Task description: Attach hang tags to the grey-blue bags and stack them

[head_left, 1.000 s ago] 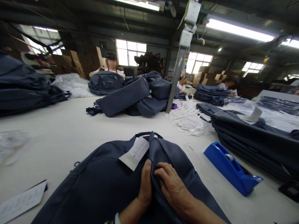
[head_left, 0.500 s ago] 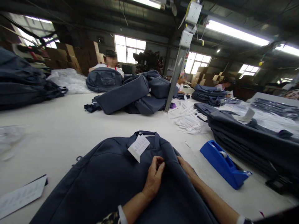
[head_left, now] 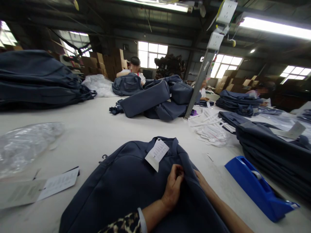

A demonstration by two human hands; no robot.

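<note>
A dark navy bag [head_left: 126, 181] with a rounded top lies in front of me, its short carrying handle pointing away. A white paper tag [head_left: 157, 154] hangs at that handle. My left hand [head_left: 173, 186] rests on the bag's front, fingers curled and pinching the fabric near its right-hand edge. Against the outer right side is my right hand [head_left: 201, 181], holding that edge from the other side; its fingertips are mostly hidden by the cloth. A blue tape dispenser [head_left: 259, 191] stands on the table to the right of the bag.
Stacked navy bags [head_left: 272, 149] lie at the right, another pile [head_left: 36, 81] at the left. More bags [head_left: 148, 100] are heaped beyond, beside a metal post [head_left: 200, 81]. Clear plastic [head_left: 31, 142] and printed cards [head_left: 59, 183] lie at left. Several people work farther back.
The whole view has turned left, so the bag, hands and dispenser appear farther right. More cards and plastic show at left. Both hands keep nearly the same hold on the bag.
</note>
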